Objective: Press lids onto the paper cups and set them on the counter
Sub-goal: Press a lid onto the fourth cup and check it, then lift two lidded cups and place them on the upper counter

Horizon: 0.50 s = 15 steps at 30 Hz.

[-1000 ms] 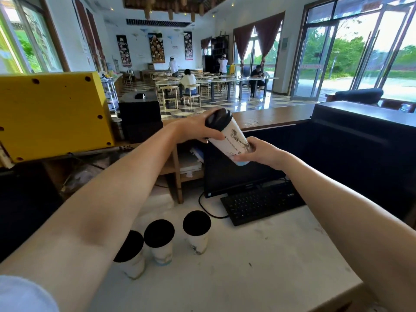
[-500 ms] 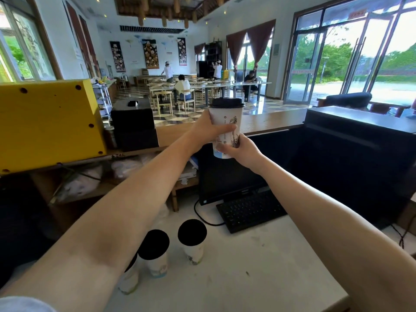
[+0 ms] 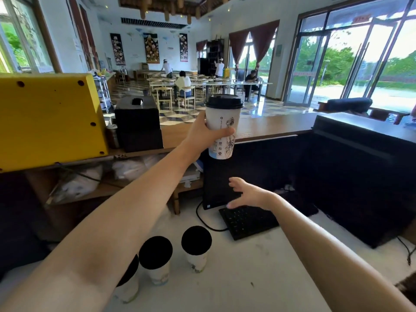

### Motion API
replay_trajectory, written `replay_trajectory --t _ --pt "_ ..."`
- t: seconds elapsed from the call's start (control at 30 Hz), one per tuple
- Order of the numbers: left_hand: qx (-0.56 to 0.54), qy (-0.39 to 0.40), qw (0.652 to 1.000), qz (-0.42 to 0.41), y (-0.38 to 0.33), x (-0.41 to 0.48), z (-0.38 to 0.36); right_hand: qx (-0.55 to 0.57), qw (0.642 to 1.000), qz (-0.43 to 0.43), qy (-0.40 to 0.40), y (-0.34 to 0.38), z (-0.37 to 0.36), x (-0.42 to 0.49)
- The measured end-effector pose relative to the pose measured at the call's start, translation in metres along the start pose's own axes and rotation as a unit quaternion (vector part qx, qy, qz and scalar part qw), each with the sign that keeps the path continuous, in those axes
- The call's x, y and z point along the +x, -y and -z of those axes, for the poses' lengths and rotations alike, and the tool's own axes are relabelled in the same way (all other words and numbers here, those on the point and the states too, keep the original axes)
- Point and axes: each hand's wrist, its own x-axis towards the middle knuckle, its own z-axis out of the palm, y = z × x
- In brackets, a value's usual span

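Curling round the upright lidded cup [image 3: 222, 122], left fingers [image 3: 222, 132] hold it; right fingers [image 3: 234, 181] spread.

Both forearms are bare along their whole visible length. The left hand [image 3: 198, 134] and the right hand [image 3: 249, 195] are bare too.
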Motion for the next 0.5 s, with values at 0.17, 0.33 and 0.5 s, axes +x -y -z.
replay_trajectory --t 0.17,0.33,0.5 --pt "-0.020 -0.015 0.999 0.043 0.043 -0.008 0.019 0.013 0.996 -0.069 0.063 -0.077 -0.099 0.023" --pt "-0.040 -0.018 0.996 0.078 0.092 -0.018 0.036 0.118 0.991 -0.038 0.053 -0.106 -0.170 0.037" --pt "-0.048 -0.015 0.993 0.102 0.135 -0.031 0.050 0.233 0.972 -0.012 0.031 -0.117 -0.214 0.047"
